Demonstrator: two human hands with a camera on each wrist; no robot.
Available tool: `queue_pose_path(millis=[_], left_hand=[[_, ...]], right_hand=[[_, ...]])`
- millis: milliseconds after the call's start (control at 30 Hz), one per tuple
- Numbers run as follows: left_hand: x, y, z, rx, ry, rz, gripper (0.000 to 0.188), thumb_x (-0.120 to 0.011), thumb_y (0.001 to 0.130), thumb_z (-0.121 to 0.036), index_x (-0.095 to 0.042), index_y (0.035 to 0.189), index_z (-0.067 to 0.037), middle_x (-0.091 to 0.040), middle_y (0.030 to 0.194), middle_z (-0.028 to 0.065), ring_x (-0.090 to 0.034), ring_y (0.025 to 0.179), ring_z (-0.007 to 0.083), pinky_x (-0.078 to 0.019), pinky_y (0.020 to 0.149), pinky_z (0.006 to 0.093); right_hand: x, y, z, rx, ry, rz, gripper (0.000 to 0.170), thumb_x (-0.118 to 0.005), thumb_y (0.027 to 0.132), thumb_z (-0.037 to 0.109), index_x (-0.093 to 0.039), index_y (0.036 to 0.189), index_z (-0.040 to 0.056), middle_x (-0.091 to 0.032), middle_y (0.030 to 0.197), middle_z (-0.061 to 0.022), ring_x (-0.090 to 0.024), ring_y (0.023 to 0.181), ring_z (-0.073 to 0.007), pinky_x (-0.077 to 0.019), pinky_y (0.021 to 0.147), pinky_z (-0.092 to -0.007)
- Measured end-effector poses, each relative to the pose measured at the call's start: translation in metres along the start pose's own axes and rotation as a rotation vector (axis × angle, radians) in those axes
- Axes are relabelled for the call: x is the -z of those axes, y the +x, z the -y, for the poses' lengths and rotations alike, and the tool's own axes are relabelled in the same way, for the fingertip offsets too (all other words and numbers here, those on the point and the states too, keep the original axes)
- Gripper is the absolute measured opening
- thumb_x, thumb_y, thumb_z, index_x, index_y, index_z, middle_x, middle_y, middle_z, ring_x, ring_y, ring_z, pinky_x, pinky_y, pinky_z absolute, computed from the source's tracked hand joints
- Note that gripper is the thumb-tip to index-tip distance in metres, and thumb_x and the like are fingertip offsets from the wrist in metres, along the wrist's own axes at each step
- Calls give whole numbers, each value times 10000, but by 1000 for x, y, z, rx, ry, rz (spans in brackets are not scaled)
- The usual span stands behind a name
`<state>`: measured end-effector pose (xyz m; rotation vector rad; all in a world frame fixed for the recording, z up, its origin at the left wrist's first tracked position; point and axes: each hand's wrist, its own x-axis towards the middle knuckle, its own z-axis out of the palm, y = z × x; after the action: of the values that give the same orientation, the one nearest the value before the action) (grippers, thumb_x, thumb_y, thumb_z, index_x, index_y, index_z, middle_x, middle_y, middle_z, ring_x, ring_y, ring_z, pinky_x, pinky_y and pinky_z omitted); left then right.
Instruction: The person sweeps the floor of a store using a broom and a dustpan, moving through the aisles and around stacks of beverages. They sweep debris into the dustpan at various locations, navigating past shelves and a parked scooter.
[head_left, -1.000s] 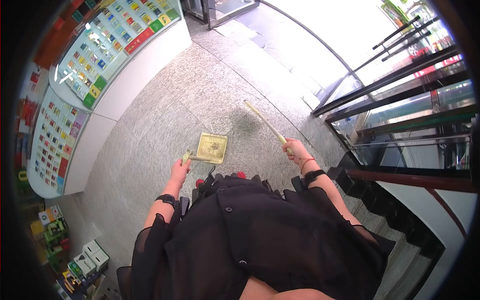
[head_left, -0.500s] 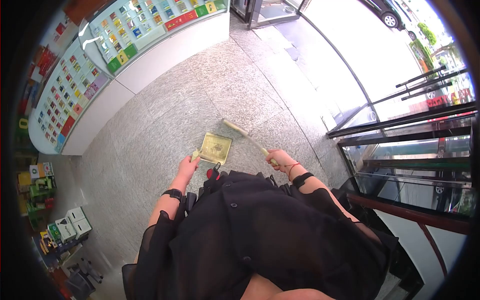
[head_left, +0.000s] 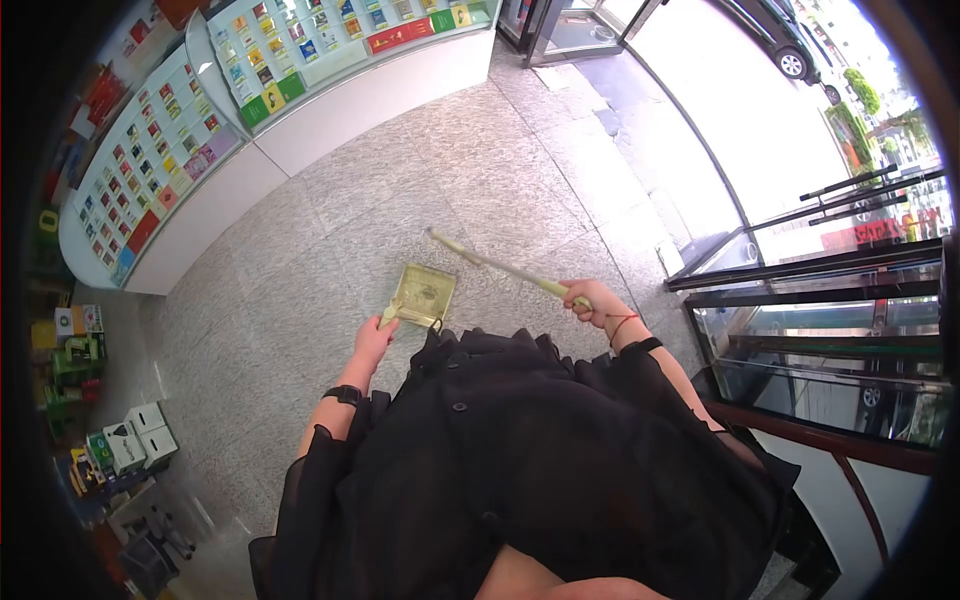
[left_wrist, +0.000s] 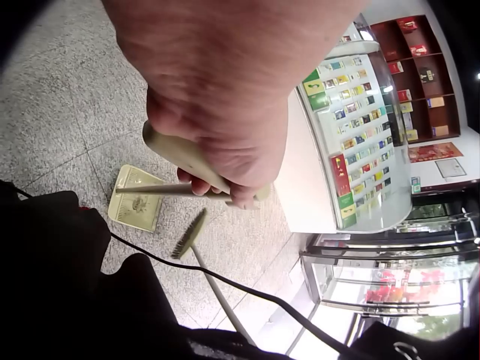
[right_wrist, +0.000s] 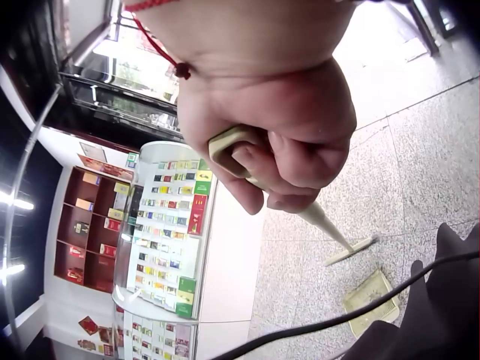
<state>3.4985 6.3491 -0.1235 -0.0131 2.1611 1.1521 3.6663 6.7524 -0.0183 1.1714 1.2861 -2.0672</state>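
My left hand (head_left: 374,336) grips the handle of a pale yellow-green dustpan (head_left: 428,293), whose pan is low over the speckled floor in front of me. In the left wrist view, the fingers wrap the thick end of the handle and the dustpan (left_wrist: 137,199) appears beyond them. My right hand (head_left: 592,302) holds the grip of a matching broom (head_left: 520,273), which slants down to the left. The narrow broom head (right_wrist: 350,251) is near the floor, just beyond the far edge of the pan. Dark bristles show on the broom head (left_wrist: 190,234) in the left wrist view.
A curved white display counter (head_left: 290,130) with small colourful packs stands ahead on the left. Glass doors (head_left: 820,325) line the right side, and a bright doorway opens ahead. White boxes (head_left: 135,440) stand at lower left. A dark cord (right_wrist: 337,322) crosses the right wrist view.
The broom head has swung left, closer to the dustpan's far edge. My view has turned, so the counter and doorway appear farther right. Both hands keep their holds.
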Motion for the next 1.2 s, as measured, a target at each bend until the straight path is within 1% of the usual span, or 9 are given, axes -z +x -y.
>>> queue_pose_path(millis=[133,267,367,500,600,633,900,1067,1200], left_hand=[[17,-4,17,11,-58,-33,306,-613,785,-297,-570,872,-6,-545,637,38,-498,557,115,-396,520,269],[30,-13,21,38,-97,-115,279,-616,786,-281,-557,816,-10,-531,625,29,-478,546,108,-380,506,262],[32,-19,20,75,-129,-148,265,-617,786,-269,-549,789,-13,-527,621,27,-473,545,105,-377,505,260],[35,-21,14,100,-104,-144,229,-587,809,-259,-542,764,-39,-506,604,11,-456,536,98,-361,497,254],[29,-14,18,104,-198,-215,219,-578,817,-251,-539,770,-41,-502,609,11,-451,535,100,-357,498,252],[27,-9,22,109,-200,-221,219,-578,817,-251,-539,770,-41,-502,609,11,-451,535,100,-357,498,252],[11,14,-21,203,-352,-333,262,-589,807,-273,-522,732,-31,-515,599,27,-465,528,112,-354,482,270],[-5,16,-20,280,-334,-397,256,-587,810,-282,-528,744,-42,-514,605,22,-470,537,113,-365,498,269],[-18,12,-39,330,-384,-500,250,-585,814,-284,-539,770,-42,-518,622,18,-481,560,116,-381,528,269]], right_hand=[[-7,31,17,76,99,-89,530,-510,682,3,-403,1200,-31,-462,660,-50,-336,408,-55,-233,326,-174],[-15,90,23,64,261,-111,172,-530,723,42,-470,885,34,-457,629,-51,-345,406,-63,-237,315,-184],[-53,108,27,126,-59,-205,95,-563,704,34,-470,722,43,-429,564,-43,-377,407,-100,-250,301,-226],[-55,144,16,-12,-202,-119,149,-612,638,19,-541,768,7,-467,628,-77,-443,467,-172,-319,350,-294],[-81,108,35,6,-517,16,118,-572,684,61,-541,791,24,-434,590,-36,-363,400,-111,-243,323,-239],[-89,90,55,-64,-600,60,250,-571,680,65,-564,926,23,-447,619,-34,-358,418,-102,-248,332,-236],[-38,161,154,-217,-376,261,509,-556,664,46,-473,1161,-23,-483,644,-59,-343,423,-70,-222,347,-197],[-17,168,196,-172,-393,303,477,-544,656,53,-500,1127,-17,-481,639,-59,-342,416,-63,-214,342,-186],[-17,205,245,-114,-342,252,190,-572,660,46,-563,842,-10,-491,609,-72,-372,419,-92,-237,325,-205]])
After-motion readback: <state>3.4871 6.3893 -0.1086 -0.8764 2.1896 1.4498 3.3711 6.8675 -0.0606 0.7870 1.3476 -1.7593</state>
